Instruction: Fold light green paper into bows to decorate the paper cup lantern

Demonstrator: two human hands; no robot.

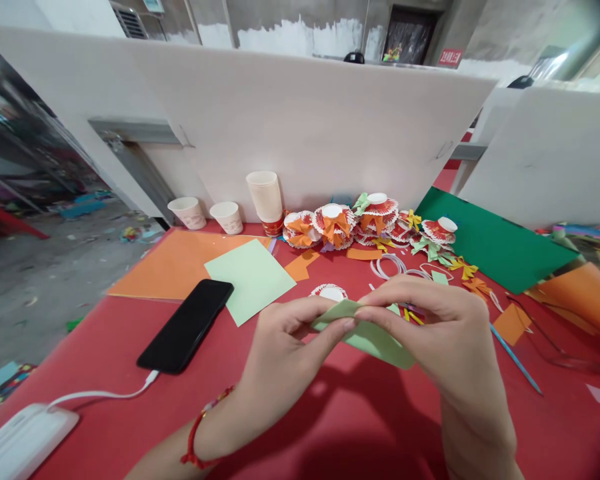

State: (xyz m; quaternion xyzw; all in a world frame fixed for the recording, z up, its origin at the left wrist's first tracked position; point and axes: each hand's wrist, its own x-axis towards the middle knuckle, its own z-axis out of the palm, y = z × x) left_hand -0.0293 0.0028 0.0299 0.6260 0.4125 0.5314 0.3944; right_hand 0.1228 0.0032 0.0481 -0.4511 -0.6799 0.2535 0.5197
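Bare red table [360, 427] lies open near the hands and at the near right. At left, a black phone [186, 325] and its white cable [100, 395] block the surface. Far centre is crowded with paper cups [227, 217] and decorated paper ornaments [370, 223] against a white partition [300, 127]. A blue pencil [515, 360] lies at right.

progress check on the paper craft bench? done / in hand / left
Done: a row of finished cup ornaments with bows by the divider. In hand: left hand and right hand pinch a folded light green paper piece. Left, likely: plain paper cups, a green sheet and orange sheet are uncut.
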